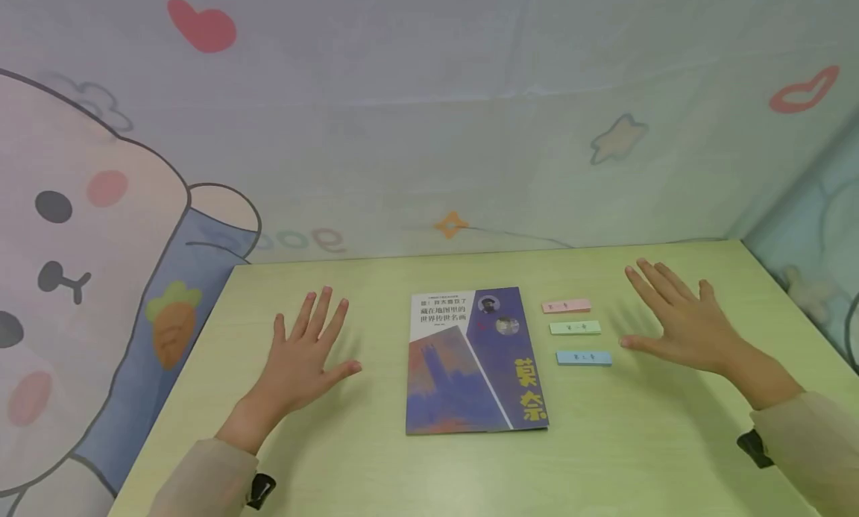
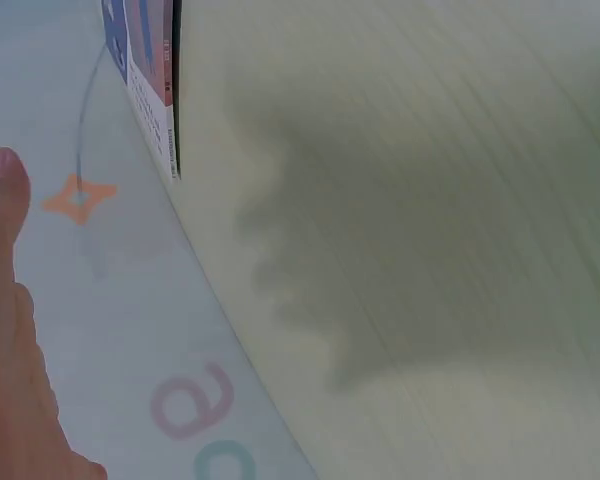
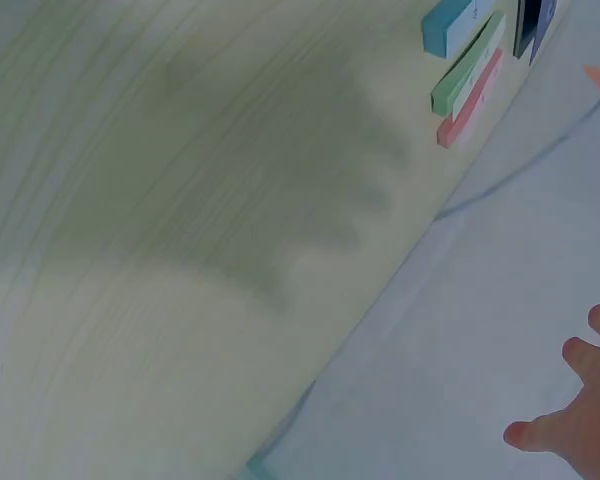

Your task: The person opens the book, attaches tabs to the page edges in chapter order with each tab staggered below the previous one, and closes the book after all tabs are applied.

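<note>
A purple and white book (image 1: 473, 360) lies closed at the middle of the pale green table (image 1: 376, 472). Its edge (image 2: 150, 80) shows in the left wrist view. Right of the book lie three small labelled strips: pink (image 1: 567, 306), green (image 1: 575, 327) and blue (image 1: 584, 358). They also appear in the right wrist view, blue strip (image 3: 458, 25) nearest. My left hand (image 1: 305, 353) hovers flat, fingers spread, left of the book. My right hand (image 1: 678, 319) hovers flat, fingers spread, right of the strips. Neither hand holds anything.
A cartoon-printed cloth backdrop (image 1: 429, 114) rises behind the table's far edge, and another panel (image 1: 812, 226) closes the right side. The table's left edge (image 1: 181, 383) drops off beside a bear print.
</note>
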Action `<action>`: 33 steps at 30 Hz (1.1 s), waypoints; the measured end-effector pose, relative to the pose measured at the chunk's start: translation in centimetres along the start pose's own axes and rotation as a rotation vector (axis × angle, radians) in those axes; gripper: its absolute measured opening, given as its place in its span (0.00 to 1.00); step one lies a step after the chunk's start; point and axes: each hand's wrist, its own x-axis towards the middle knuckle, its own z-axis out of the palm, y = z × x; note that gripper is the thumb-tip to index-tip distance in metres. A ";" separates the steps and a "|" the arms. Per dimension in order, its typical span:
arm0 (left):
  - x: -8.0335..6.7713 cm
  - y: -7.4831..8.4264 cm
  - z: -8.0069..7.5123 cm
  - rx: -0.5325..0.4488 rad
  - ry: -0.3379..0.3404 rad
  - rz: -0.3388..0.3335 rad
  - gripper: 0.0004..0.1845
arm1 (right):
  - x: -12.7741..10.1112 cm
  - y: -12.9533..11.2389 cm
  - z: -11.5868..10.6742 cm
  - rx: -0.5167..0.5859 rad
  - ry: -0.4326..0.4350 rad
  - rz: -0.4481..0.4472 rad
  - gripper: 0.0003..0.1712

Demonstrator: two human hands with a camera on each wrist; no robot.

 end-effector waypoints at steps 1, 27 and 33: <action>0.1 0.1 0.1 -0.002 -0.007 0.004 0.47 | 0.2 -0.1 0.1 0.016 0.018 -0.011 0.60; 2.7 4.1 1.4 -0.161 -0.087 0.168 0.38 | 5.3 -4.1 4.2 0.337 0.082 -0.016 0.26; 3.6 5.2 1.9 -0.173 -0.089 0.203 0.38 | 5.8 -4.9 5.1 0.420 0.075 0.029 0.26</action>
